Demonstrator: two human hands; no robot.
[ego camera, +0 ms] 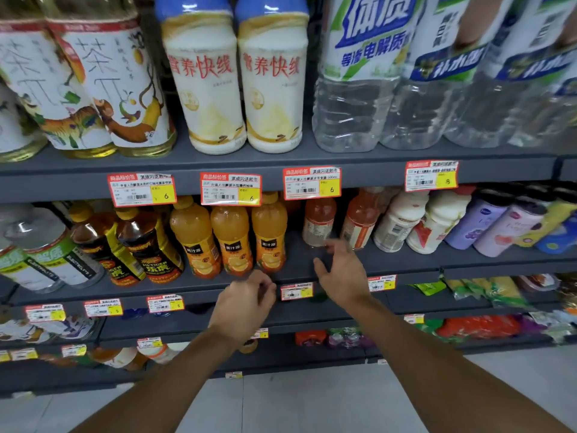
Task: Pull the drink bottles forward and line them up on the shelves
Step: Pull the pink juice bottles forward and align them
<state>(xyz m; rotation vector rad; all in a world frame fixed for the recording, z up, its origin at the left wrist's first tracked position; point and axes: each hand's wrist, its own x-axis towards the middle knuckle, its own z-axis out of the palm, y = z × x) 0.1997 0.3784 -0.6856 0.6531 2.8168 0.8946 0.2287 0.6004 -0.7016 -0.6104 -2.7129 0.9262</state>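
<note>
A grey shop shelf holds rows of drinks. Three orange juice bottles stand side by side at its near edge. Right of them, two pink bottles sit farther back. The right hand reaches toward the left pink one, fingers straight and spread, gripping nothing, fingertips just beside its base. The left hand hovers below the juice bottles, fingers loosely curled, empty
</note>
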